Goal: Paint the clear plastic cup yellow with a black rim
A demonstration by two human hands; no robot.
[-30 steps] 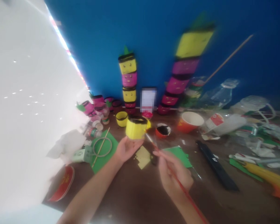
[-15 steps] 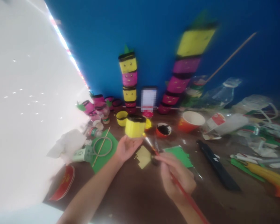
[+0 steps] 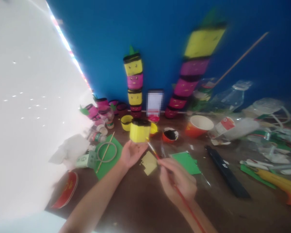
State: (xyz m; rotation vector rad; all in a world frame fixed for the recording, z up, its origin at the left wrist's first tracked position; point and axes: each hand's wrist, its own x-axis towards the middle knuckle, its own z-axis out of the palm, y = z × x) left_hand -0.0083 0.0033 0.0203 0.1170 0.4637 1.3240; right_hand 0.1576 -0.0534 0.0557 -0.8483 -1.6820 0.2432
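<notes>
My left hand [image 3: 133,153] holds up a yellow painted cup [image 3: 138,132] with a black rim, its base resting on my fingers. In my right hand [image 3: 178,178] is a red-handled paintbrush [image 3: 184,199], pinched near its metal collar. The brush tip, yellow with paint, meets or nearly meets the cup's lower right edge. Just behind the cup a small container of yellow paint [image 3: 153,129] is partly hidden. Right of it stands a small orange cup with black paint [image 3: 170,135]. A pale cut piece of paper [image 3: 149,162] lies below, between my hands.
Two stacks of yellow and pink cups with faces, a left stack [image 3: 135,81] and a right stack [image 3: 188,77], stand against the blue wall. Green sheets [image 3: 186,162], a black bar [image 3: 226,171], a yellow glue gun [image 3: 278,183], a red paper cup [image 3: 199,127] and plastic bottles surround the work area.
My right hand has moved left with the paintbrush, so the tip sits slightly further left and lower along the yellow cup's edge. My left hand and the cup have hardly moved.
</notes>
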